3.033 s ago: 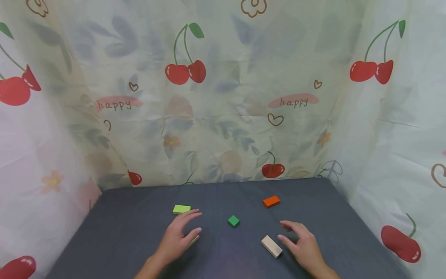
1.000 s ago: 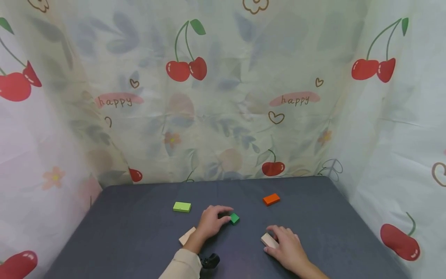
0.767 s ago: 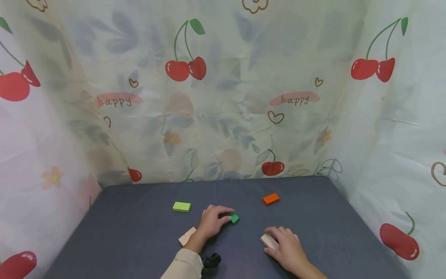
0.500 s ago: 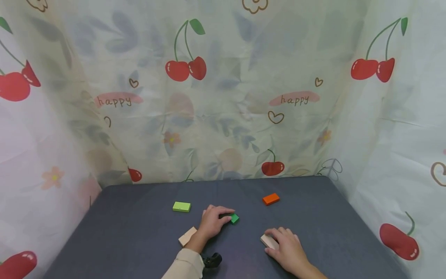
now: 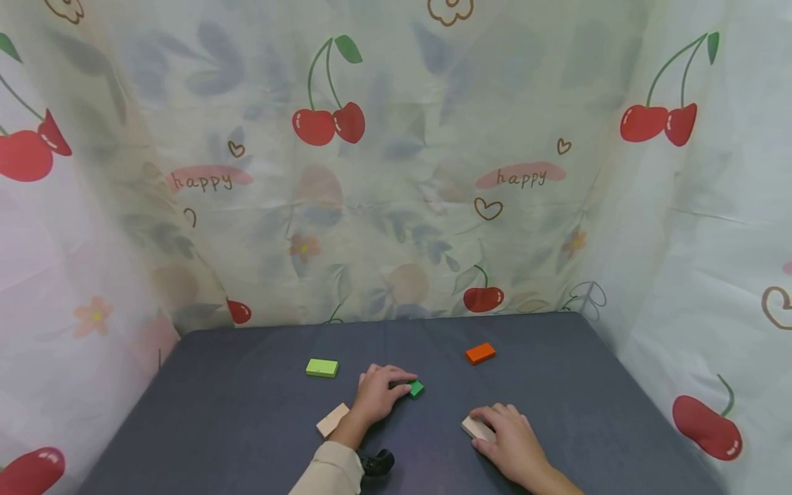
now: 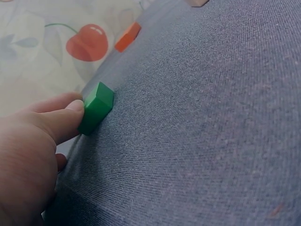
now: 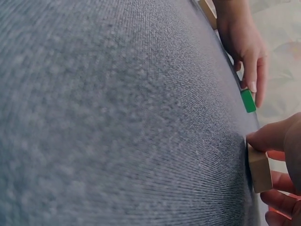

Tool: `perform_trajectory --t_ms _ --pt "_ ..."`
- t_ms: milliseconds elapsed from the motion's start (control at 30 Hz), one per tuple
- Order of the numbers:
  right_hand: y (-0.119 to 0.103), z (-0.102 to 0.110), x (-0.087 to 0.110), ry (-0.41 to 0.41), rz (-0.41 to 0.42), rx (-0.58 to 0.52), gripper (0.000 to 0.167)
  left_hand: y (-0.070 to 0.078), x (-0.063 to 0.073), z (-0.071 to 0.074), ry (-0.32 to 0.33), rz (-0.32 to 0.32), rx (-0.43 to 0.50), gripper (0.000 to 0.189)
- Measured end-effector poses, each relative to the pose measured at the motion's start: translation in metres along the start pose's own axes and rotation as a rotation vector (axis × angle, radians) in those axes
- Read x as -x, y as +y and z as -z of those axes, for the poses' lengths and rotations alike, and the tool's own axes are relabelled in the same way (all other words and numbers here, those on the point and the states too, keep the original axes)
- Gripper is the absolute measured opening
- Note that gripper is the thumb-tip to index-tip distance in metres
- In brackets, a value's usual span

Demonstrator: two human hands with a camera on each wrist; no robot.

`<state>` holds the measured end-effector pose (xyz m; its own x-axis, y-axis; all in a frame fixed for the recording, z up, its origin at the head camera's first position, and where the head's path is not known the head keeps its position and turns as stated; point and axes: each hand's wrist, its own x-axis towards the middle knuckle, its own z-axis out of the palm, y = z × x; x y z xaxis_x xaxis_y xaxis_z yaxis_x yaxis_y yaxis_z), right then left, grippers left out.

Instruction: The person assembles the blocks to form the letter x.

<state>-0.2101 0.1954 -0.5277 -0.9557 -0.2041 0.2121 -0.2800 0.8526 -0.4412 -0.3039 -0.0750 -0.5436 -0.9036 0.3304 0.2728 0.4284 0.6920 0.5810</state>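
Note:
My left hand (image 5: pixel 379 393) pinches a small green block (image 5: pixel 416 389) between thumb and index finger on the dark cloth. The left wrist view shows the thumb pressed to one end of that green block (image 6: pixel 98 109). To the right, my right hand (image 5: pixel 510 440) grips a pale wooden block (image 5: pixel 476 428) by its ends, partly covering it. In the right wrist view the thumb is at one end of this wooden block (image 7: pixel 260 170), with the fingertips at the other. A second wooden block (image 5: pixel 332 419) lies beside my left wrist, partly hidden by it.
A lime-green block (image 5: pixel 322 368) lies at the back left of the dark table (image 5: pixel 247 412), and an orange block (image 5: pixel 480 353) at the back right. Cherry-printed curtains (image 5: pixel 396 172) enclose the back and sides. A black device (image 5: pixel 377 463) sits at my left wrist.
Over three seconds my left hand has moved right onto the green block, uncovering the left wooden block. My right hand has moved left onto its wooden block. Both hands barely move in the last second.

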Motion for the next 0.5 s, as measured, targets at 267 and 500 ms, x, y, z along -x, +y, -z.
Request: perform_trajectory --t_ms 267,500 --pt "-0.0009 0.0017 -0.0008 0.005 0.019 0.000 0.034 -0.0008 0.0005 -0.0003 0.003 -0.006 -0.017 0.022" --pt "-0.0035 0.0048 -0.0013 -0.014 0.021 -0.002 0.033 0.0024 0.0044 -0.0032 0.045 -0.010 -0.016 0.023"
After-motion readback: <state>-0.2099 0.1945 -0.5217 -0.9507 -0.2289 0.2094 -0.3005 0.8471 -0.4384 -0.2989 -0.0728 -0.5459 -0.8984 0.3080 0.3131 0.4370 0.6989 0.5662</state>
